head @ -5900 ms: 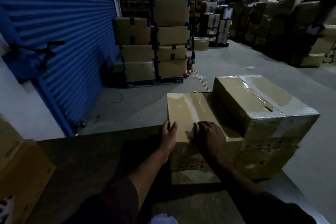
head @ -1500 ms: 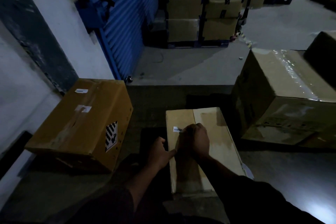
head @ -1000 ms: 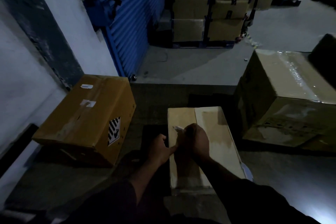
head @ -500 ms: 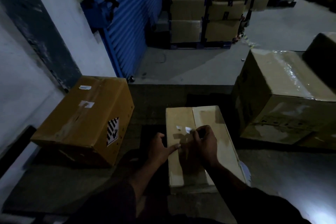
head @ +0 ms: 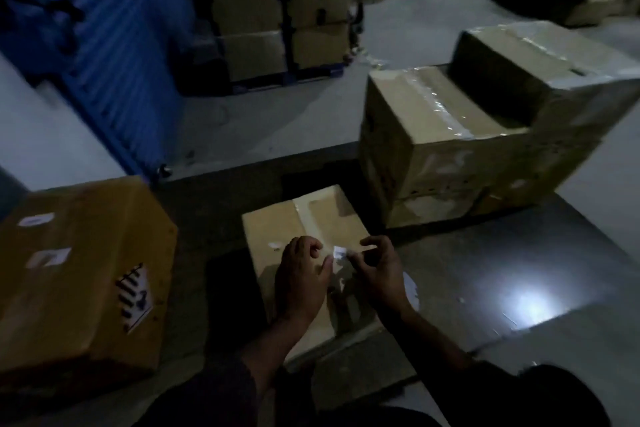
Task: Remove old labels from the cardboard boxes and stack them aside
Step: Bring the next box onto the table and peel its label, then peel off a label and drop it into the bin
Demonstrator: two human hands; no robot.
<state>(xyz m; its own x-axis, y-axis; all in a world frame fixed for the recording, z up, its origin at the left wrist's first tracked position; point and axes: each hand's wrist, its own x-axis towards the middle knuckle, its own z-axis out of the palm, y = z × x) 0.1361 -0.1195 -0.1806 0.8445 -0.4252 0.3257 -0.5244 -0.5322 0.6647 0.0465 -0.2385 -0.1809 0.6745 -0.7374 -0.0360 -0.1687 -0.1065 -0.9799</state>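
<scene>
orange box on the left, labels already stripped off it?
No: the orange box still carries two white labels on top and a striped diamond sticker on its side.

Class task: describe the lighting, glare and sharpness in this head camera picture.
Head view: dim overall; a bright glare patch on the grey platform at right; sheen on the clear tape of the large cardboard box; blue roller shutter motion-blurred; wide-angle bending at the edges.

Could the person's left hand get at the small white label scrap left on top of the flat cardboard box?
Probably yes: the left hand rests on the flat cardboard box, the small white label scrap lies uncovered just beyond its fingers, nothing between.
</scene>
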